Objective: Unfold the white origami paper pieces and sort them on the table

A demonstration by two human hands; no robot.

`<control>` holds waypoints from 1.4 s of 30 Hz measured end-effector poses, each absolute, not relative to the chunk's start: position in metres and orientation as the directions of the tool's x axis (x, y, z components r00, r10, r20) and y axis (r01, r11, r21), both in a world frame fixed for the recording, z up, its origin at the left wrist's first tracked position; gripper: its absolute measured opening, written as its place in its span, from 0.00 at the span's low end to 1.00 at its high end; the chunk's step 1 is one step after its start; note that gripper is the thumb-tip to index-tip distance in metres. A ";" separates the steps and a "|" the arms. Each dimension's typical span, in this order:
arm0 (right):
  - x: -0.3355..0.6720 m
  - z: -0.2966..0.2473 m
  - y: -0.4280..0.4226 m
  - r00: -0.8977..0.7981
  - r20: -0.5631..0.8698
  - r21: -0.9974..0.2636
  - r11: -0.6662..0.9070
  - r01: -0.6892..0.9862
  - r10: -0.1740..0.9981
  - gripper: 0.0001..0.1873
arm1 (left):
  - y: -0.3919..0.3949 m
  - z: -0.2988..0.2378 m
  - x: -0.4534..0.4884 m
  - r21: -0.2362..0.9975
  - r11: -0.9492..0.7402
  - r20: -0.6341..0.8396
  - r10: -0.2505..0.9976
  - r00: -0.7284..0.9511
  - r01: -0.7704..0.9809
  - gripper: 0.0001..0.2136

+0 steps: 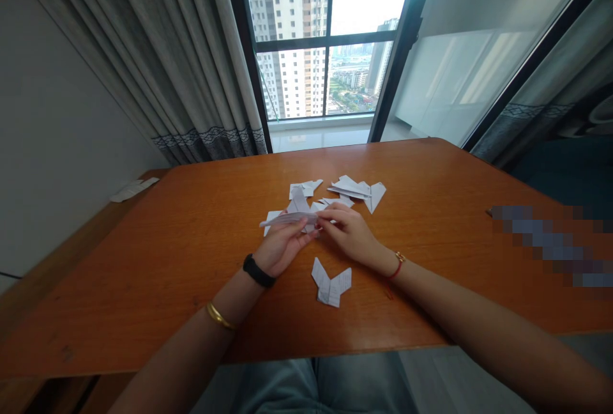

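My left hand [280, 249] and my right hand [350, 232] meet over the middle of an orange-brown wooden table [191, 254]. Both pinch a long folded strip of white printed paper [287, 218], held just above the tabletop; the left hand grips its middle from below, the right hand its right end. Behind the hands lie several folded white paper shapes [357, 190]. One more folded paper piece [331, 283], with two wing-like flaps, lies on the table between my wrists.
A small white paper slip [134, 189] rests on a ledge at the far left. Grey curtains [182, 56] and a tall window [325, 37] stand behind the table. A blurred-out patch [550, 245] covers something at the table's right side.
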State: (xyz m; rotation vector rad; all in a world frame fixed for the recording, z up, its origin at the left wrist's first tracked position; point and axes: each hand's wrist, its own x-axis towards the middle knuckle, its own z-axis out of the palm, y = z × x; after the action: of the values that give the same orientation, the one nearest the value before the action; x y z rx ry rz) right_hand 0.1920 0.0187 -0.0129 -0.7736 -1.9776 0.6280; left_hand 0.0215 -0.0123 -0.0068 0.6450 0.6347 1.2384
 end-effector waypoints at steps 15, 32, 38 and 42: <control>0.221 0.032 0.026 -0.387 0.213 -0.969 0.246 0.037 0.897 0.13 | -0.019 0.008 0.019 0.978 0.149 -0.143 0.989 0.047 -0.146 0.10; 0.216 0.023 0.027 -0.325 0.297 -0.905 0.373 0.205 0.898 0.17 | -0.024 0.005 0.027 0.919 0.203 -0.138 0.968 0.208 -0.339 0.12; 0.213 0.024 0.021 -0.241 0.371 -0.886 0.420 0.197 0.897 0.15 | -0.029 0.012 0.027 0.944 0.237 -0.153 0.930 0.333 -0.229 0.22; 0.208 0.015 0.023 -0.187 0.358 -0.896 0.393 0.205 0.915 0.14 | -0.031 0.012 0.029 0.958 0.197 -0.111 0.924 0.365 -0.207 0.27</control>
State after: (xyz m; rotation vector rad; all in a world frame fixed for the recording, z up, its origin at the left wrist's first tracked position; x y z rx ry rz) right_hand 0.2083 0.0234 0.0146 -1.0043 -1.6505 0.8882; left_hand 0.0293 -0.0311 0.0122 1.0689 0.8481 0.9419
